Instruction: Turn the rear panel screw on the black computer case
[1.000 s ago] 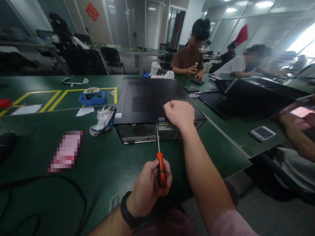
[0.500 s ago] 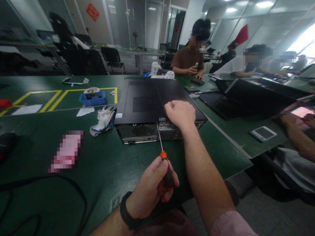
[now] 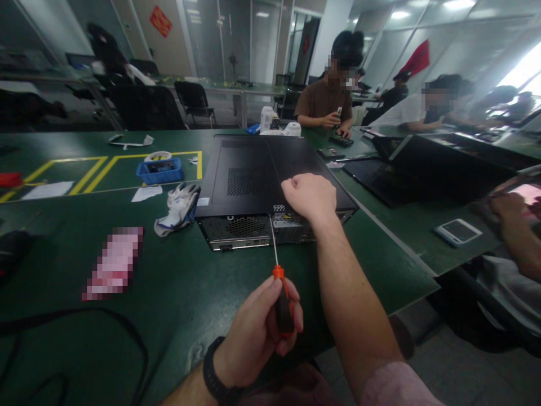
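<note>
A black desktop computer case (image 3: 249, 149) lies flat on the green table, its rear panel (image 3: 245, 226) facing me. My left hand (image 3: 257, 321) is wrapped round the orange and black handle of a screwdriver (image 3: 284, 307). The thin metal shaft points away from me, and its tip meets the upper rear edge of the case near the middle. On top of the case, right of the tip, rests my right hand (image 3: 311, 197) in a fist. Its curled fingers face down, so what they hold, if anything, is hidden.
Left of the case lie work gloves (image 3: 180, 206), a blue bin (image 3: 158, 171) and a blurred pink item (image 3: 114, 262). A black cable (image 3: 122, 318) curves at lower left. Rightward are a black panel (image 3: 380, 180) and a white handheld device (image 3: 459, 232). A co-worker (image 3: 325, 104) sits across.
The screwdriver handle and my left hand have shifted slightly left and toward me, with the handle turned a little. My right hand stays on the case. The view has moved slightly.
</note>
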A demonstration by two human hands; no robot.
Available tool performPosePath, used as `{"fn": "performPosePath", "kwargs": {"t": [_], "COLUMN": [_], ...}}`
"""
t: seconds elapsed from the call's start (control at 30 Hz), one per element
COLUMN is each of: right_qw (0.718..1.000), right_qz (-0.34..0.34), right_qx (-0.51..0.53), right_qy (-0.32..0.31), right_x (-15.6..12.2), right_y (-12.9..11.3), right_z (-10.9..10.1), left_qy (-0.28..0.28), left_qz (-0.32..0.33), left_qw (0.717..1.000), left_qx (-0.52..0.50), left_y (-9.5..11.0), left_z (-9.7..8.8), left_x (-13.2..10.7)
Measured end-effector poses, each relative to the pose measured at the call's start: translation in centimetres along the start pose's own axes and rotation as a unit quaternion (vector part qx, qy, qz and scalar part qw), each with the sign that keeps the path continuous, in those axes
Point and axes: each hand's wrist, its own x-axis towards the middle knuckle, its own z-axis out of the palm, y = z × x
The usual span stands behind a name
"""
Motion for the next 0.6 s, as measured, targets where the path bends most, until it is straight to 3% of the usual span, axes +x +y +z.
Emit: {"fn": "performPosePath", "kwargs": {"t": [0.27,0.6], "right_qw": [1.000,1.000], "right_qz": [0.000,-0.006], "right_qx": [-0.004,0.000], "right_qy": [-0.008,-0.003], "right_x": [0.17,0.03], "right_y": [-0.11,-0.05], "right_z": [-0.06,-0.10], "left_qy": [-0.047,-0.047], "left_qz": [-0.012,-0.016], "left_qw": [0.998,0.999], "left_qx": [-0.042,-0.015], "left_y": [-0.10,0.20], "left_z": [-0.66,-0.26], "left_x": [0.15,-0.19]}}
